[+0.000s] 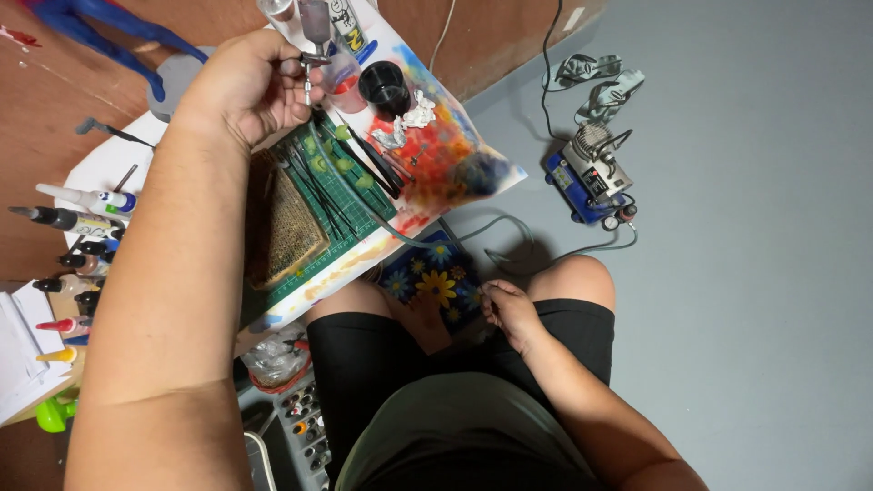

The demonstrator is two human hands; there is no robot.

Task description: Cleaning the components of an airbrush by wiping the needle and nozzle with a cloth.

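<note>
My left hand (244, 86) is raised over the desk and is shut on a metal airbrush (312, 50) whose nozzle points down, just above the green cutting mat (344, 195). A grey hose (473, 232) runs from the mat area toward a small blue compressor (589, 177) on the floor. My right hand (511, 314) rests low on my right thigh, fingers curled, beside a blue flowered cushion (432, 277); it seems to hold nothing. On the mat lie black sticks with small green pieces (341, 164).
A paint-stained sheet (446, 155) covers the desk, with a black cup (384, 86), a pink-filled clear cup (346, 86) and crumpled foil (405, 123). Paint bottles (77, 218) line the left. A brown woven pad (286, 223) lies on the mat. A tray of small pots (305, 423) sits below.
</note>
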